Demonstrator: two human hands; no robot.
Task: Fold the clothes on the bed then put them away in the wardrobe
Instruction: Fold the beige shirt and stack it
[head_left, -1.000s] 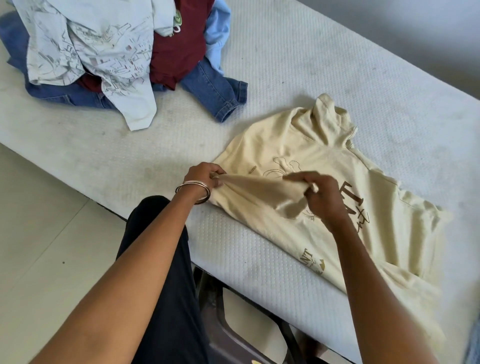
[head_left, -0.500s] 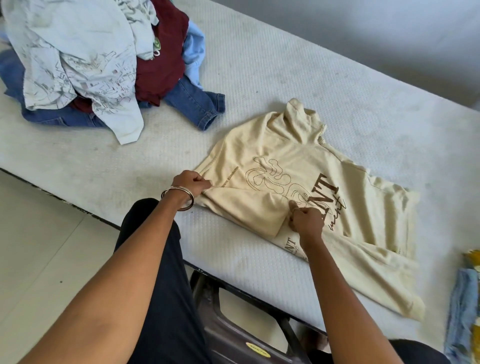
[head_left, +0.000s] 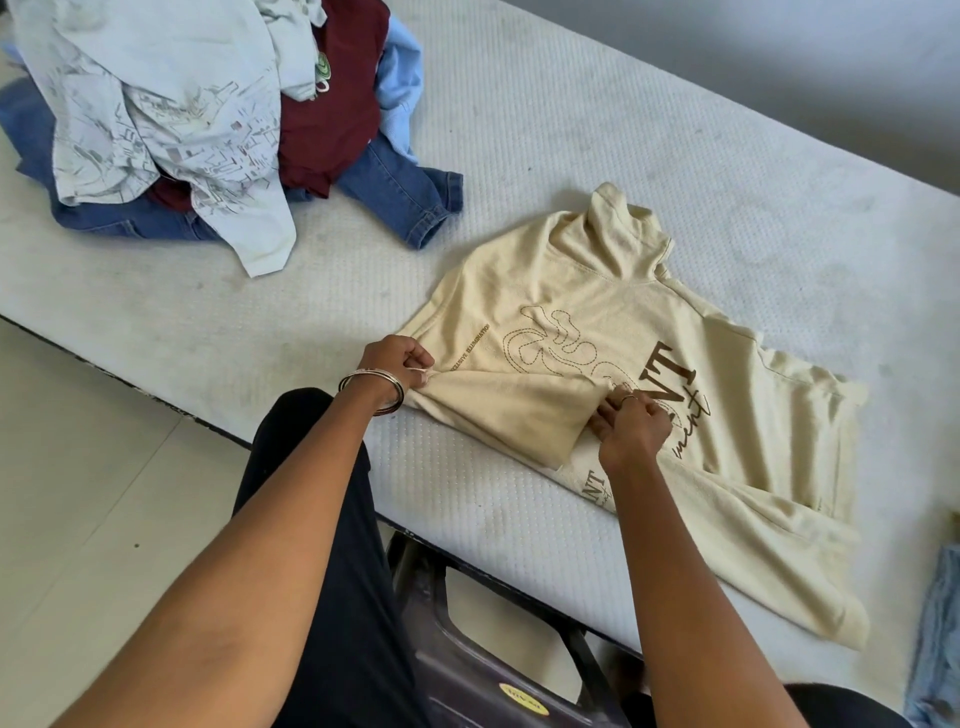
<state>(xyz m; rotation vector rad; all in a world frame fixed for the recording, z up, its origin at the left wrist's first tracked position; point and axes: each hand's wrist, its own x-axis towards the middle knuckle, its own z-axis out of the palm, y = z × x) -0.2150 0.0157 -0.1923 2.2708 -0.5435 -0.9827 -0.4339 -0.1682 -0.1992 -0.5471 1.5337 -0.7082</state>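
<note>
A cream T-shirt (head_left: 649, 332) with brown lettering lies flat on the white mattress (head_left: 597, 130), its collar pointing away from me. One sleeve is folded inward across the front. My left hand (head_left: 397, 364), with bangles on the wrist, pinches the shirt's shoulder edge at the fold. My right hand (head_left: 631, 423) pinches the end of the folded sleeve against the printed chest. A heap of unfolded clothes (head_left: 208, 119) sits at the far left: a pale printed shirt, a maroon top, light blue cloth and blue jeans.
The mattress's near edge runs diagonally above a pale tiled floor (head_left: 78, 493). A dark plastic chair (head_left: 493, 670) stands under the edge by my legs. A strip of light denim (head_left: 935, 649) shows at the right border.
The lifted sleeve has been laid down flat across the shirt's front. My right hand moved down and right with it; my left hand stayed at the shoulder edge.
</note>
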